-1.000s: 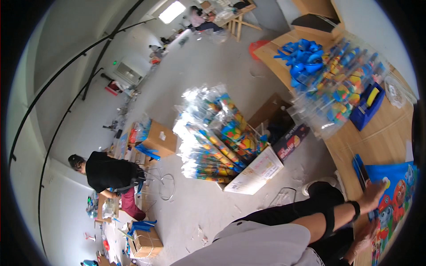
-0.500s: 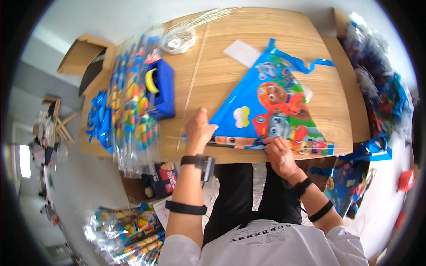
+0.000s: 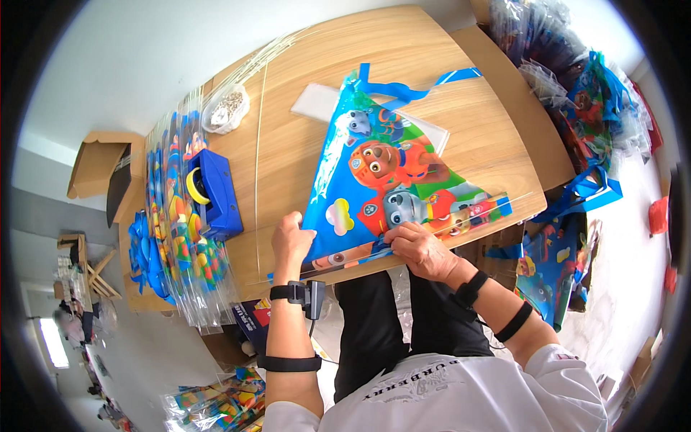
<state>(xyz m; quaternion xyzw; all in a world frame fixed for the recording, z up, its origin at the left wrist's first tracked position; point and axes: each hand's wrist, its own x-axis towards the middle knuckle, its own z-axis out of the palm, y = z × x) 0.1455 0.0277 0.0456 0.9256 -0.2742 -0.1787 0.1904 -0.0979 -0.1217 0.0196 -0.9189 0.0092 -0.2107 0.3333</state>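
Note:
A triangular, cartoon-printed kite (image 3: 374,165) of thin blue sheet lies at the table's front edge, a blue ribbon (image 3: 425,89) trailing from its far tip. A thin pale rod runs along its rolled lower edge. My left hand (image 3: 291,245) is closed on the kite's near left corner, thumb toward the sheet. Farther right, my right hand (image 3: 419,250) pinches the lower edge with bent fingers. What lies under its fingertips is hidden.
On the wooden table (image 3: 288,144) are a blue tape dispenser (image 3: 219,194), a tub of small parts (image 3: 227,108), bagged printed kites (image 3: 180,209), blue ribbons (image 3: 146,255), thin rods (image 3: 259,57) and a white sheet (image 3: 314,102). Bagged kites (image 3: 597,108) fill a carton at right.
The view has turned, so the table and kite appear tilted and farther left. Both hands stay on the kite's lower edge, the left at its corner.

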